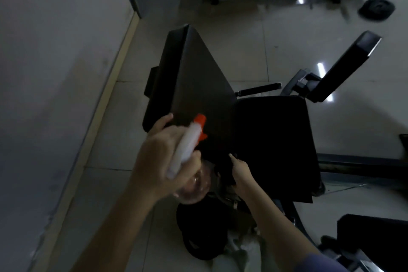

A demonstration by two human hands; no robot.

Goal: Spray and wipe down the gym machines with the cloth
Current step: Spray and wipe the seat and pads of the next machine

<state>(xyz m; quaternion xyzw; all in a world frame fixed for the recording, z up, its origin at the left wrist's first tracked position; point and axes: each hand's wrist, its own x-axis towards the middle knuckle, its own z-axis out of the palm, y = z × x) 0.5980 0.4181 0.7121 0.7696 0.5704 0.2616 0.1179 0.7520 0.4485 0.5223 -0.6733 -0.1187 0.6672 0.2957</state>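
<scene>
Left hand [159, 157] is wrapped around the neck of the spray bottle [187, 148], with the thumb sticking out toward 11 o'clock. The orange nozzle [199, 120] aims at about 1 o'clock, right over the lower end of the tilted black back pad [198, 86]. The bottle's clear belly hangs below the wrist.

Right hand [241, 174] sits at roughly 4 o'clock from the bottle, down at the seam where the back pad meets the flat seat pad [273, 139], index finger poking up along the edge. Something dark is bunched under those fingers. It's so dim that I honestly can't tell if it's the cloth, or whether the hand is gripping it or just resting there. A bit of blue sleeve [320, 265] shows at 5 o'clock.

Further out, a short black handle bar [258, 89] sticks out at 12 o'clock from the seat pad, and a padded arm [348, 66] angles up at 2 o'clock. A weight plate [376, 9] lies flat on the tiled floor [254, 35] way out at 1 o'clock. A grey wall [55, 62] fills the 9 o'clock side, and another black pad [375, 236] sits in the 4 o'clock corner.
</scene>
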